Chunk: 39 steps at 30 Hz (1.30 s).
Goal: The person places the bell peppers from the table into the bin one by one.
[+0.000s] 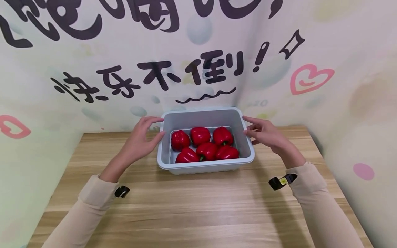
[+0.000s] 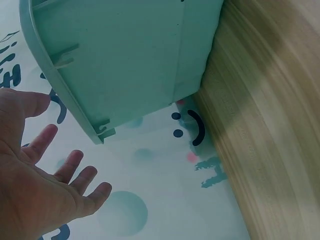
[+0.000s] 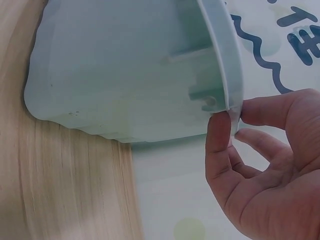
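A light grey plastic bin (image 1: 204, 167) stands on the wooden table, close to the wall. Several glossy red bell peppers (image 1: 207, 151) lie inside it in two rough rows. At the bin's left side is my left hand (image 1: 139, 139), thumb and fingers spread near the rim. The left wrist view shows that hand (image 2: 40, 180) with its fingers apart, not curled round the bin (image 2: 120, 60). My right hand (image 1: 268, 134) is at the right side. In the right wrist view its thumb and a finger (image 3: 218, 132) pinch the bin's rim (image 3: 231, 75) near a corner.
Directly behind the bin rises a pale wall covering (image 1: 124, 113) with large dark lettering and pink hearts. It also runs along both sides of the wooden table (image 1: 198, 206). Wristbands with small dark devices (image 1: 280, 182) sit at both sleeve cuffs.
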Each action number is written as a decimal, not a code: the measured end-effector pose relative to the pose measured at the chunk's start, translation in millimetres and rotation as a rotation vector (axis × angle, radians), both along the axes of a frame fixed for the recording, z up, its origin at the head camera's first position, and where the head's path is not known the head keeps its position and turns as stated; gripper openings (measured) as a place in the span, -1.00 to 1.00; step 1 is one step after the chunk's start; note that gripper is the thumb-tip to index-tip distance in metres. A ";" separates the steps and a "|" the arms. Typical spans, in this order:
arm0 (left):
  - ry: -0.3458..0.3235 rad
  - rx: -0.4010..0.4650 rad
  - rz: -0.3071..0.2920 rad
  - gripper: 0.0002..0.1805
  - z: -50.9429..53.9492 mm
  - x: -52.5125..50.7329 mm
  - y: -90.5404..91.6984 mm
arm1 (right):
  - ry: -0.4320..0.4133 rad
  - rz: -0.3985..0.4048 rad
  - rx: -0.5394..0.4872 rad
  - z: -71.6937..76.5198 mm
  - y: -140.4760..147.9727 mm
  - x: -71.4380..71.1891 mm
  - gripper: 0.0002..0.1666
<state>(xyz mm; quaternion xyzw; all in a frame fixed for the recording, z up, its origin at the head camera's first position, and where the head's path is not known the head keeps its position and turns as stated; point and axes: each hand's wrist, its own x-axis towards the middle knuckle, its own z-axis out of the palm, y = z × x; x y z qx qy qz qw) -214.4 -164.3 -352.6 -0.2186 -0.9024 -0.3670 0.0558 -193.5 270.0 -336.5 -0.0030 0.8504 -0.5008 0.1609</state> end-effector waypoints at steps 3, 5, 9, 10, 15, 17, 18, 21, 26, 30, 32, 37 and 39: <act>0.005 0.012 0.005 -0.50 -1.4 2.0 -3.6 | -0.002 0.005 -0.006 0.3 -1.0 -0.5 -0.18; 0.005 0.018 0.007 -0.50 -2.1 3.3 -5.9 | -0.005 0.005 -0.005 0.2 -0.8 -0.5 -0.18; -0.003 0.021 0.012 -0.50 -2.3 6.6 -11.3 | 0.001 0.004 0.008 1.0 -0.3 -0.3 -0.18; -0.005 0.021 0.011 -0.50 -2.6 6.8 -11.8 | 0.003 0.005 0.012 0.8 1.0 -0.6 -0.18; -0.008 0.031 0.012 -0.50 -4.9 7.1 -15.3 | 0.010 0.008 0.014 1.3 3.2 -3.0 -0.18; -0.009 0.039 0.014 -0.50 -6.1 6.8 -16.5 | 0.010 0.007 0.012 1.6 2.9 -3.6 -0.18; -0.011 0.041 0.016 -0.50 -6.5 7.0 -17.2 | 0.008 0.007 0.010 1.7 2.4 -3.6 -0.18; -0.018 0.043 0.019 -0.50 -7.9 6.8 -18.6 | -0.004 0.005 0.002 1.4 2.7 -3.6 -0.18; 0.006 0.047 0.028 -0.49 -9.9 6.3 -19.1 | 0.006 0.009 0.005 0.4 3.7 -3.2 -0.19; 0.053 0.077 0.044 -0.46 -11.6 5.5 -17.4 | 0.028 0.016 0.005 -0.3 3.4 -3.5 -0.20; 0.065 0.089 0.047 -0.46 -12.5 5.5 -16.1 | 0.024 0.014 -0.002 -0.4 3.5 -3.3 -0.20; 0.063 0.094 0.054 -0.44 -15.0 6.3 -12.7 | 0.014 0.010 -0.011 -1.9 4.0 -2.7 -0.19; 0.055 0.092 0.060 -0.43 -14.8 6.9 -11.7 | 0.017 0.011 -0.015 -2.3 4.9 -2.3 -0.19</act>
